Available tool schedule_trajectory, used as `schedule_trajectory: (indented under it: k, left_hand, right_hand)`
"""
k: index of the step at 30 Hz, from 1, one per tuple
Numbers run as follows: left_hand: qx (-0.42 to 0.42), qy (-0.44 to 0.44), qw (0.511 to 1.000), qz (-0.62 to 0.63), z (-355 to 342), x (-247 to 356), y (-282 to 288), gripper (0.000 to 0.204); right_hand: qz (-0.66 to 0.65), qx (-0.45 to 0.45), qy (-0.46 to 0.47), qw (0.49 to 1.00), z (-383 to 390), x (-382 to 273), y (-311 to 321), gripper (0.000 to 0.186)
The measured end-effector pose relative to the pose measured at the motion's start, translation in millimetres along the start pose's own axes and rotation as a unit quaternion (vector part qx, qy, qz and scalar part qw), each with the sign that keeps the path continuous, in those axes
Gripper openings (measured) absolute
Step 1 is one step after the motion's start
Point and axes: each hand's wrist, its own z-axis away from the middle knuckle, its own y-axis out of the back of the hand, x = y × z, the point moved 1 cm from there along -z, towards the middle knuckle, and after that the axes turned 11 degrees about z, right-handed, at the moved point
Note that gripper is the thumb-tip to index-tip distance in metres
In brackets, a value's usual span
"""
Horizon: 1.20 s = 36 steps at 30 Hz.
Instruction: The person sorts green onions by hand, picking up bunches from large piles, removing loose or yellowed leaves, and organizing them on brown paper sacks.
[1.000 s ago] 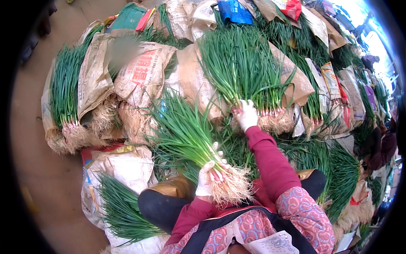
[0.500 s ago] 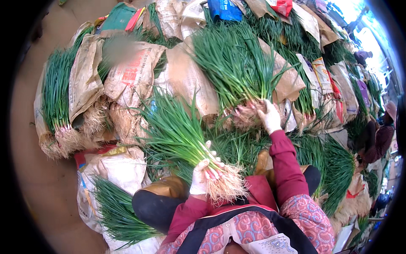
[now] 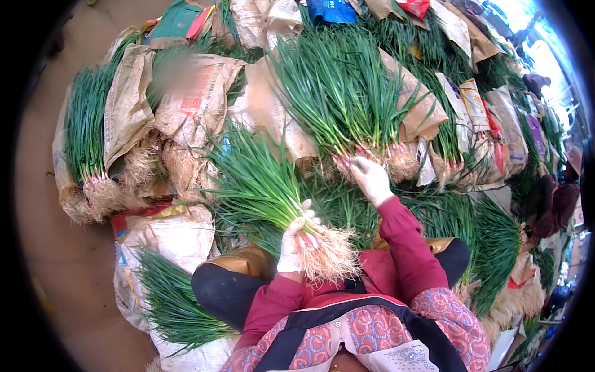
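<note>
My left hand (image 3: 292,247), in a pale glove, is closed round a bunch of green garlic (image 3: 268,197). Its long leaves point up and left, and its pinkish stem ends and pale stringy roots stick out to the right of my fingers. Ahead, a bigger pile of green garlic (image 3: 344,93) lies fanned over brown paper sacking, roots toward me. My gloved right hand (image 3: 370,180) is at the lower edge of that pile. Its fingertips are pinched on the pink stem ends there, partly hidden by the hand.
Brown paper sacks (image 3: 197,99) cover more root-ended bunches to the left. Loose green garlic (image 3: 176,304) rests on a white sack (image 3: 180,242) beside my left knee. More greens (image 3: 496,242) lie at the right, near another person (image 3: 558,201). Bare brown floor (image 3: 80,273) runs along the left.
My right hand has moved left along the stem ends of the pile ahead. My left hand still holds its bunch, shifted only slightly.
</note>
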Motion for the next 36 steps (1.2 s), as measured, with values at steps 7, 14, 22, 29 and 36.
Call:
schedule_trajectory:
  k: [7, 14, 22, 29, 36]
  left_hand:
    - [0.036, -0.002, 0.999, -0.014, -1.2, -1.8, 2.9, 0.05]
    - [0.053, 0.003, 0.997, -0.05, 4.6, -1.4, -6.2, 0.044]
    - [0.06, 0.008, 0.996, -0.066, 4.3, 0.6, -10.3, 0.048]
    - [0.093, -0.03, 0.994, -0.043, 9.2, -6.5, -13.2, 0.047]
    - [0.082, -0.022, 0.994, -0.07, 22.7, 5.8, -9.9, 0.049]
  right_hand:
    - [0.14, -0.06, -0.077, 0.985, -54.5, 42.2, -53.0, 0.023]
    - [-0.254, -0.148, -0.071, 0.953, -50.3, 26.9, -9.1, 0.019]
    - [-0.22, -0.283, -0.128, 0.925, 56.1, -44.7, 0.4, 0.025]
    - [-0.372, -0.184, -0.15, 0.897, 105.4, -30.0, -47.8, 0.03]
    - [-0.307, -0.198, -0.304, 0.88, 75.1, -4.0, -33.7, 0.033]
